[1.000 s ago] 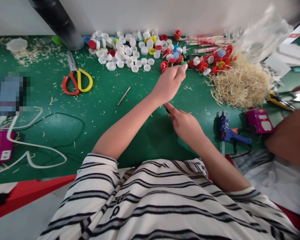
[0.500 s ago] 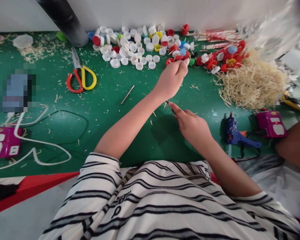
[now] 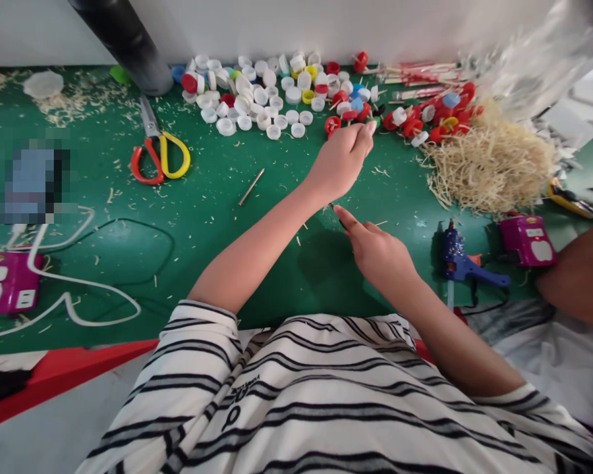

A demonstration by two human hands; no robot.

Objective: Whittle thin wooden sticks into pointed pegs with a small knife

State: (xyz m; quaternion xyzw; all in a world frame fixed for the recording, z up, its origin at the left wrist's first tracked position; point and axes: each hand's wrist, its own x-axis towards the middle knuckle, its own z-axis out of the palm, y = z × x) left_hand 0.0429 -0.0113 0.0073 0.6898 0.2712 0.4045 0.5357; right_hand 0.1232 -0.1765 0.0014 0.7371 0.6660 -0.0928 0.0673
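Note:
My left hand [image 3: 340, 163] reaches out over the green table [image 3: 217, 243], its fingers curled together close to a red cap [image 3: 332, 124] at the edge of a big heap of white and coloured bottle caps [image 3: 261, 92]. What the fingers hold, if anything, is hidden. My right hand [image 3: 378, 250] lies nearer to me, index finger stretched forward, gripping a thin dark object [image 3: 338, 217] whose tip sticks out by my left wrist. Red caps on sticks [image 3: 425, 118] lie to the right of the heap.
A pile of pale wooden slivers [image 3: 489, 168] lies at right. A blue glue gun [image 3: 459, 263], two purple power strips [image 3: 526, 238] [image 3: 7, 289], scissors [image 3: 161, 155], a metal pin [image 3: 251, 187] and a white cable [image 3: 69, 303] are around. Another person's arm [image 3: 578, 276] is at far right.
My left hand has drawn its fingers slightly back from the red caps. The right hand has barely moved. The other person's hand at the right edge has gone from view.

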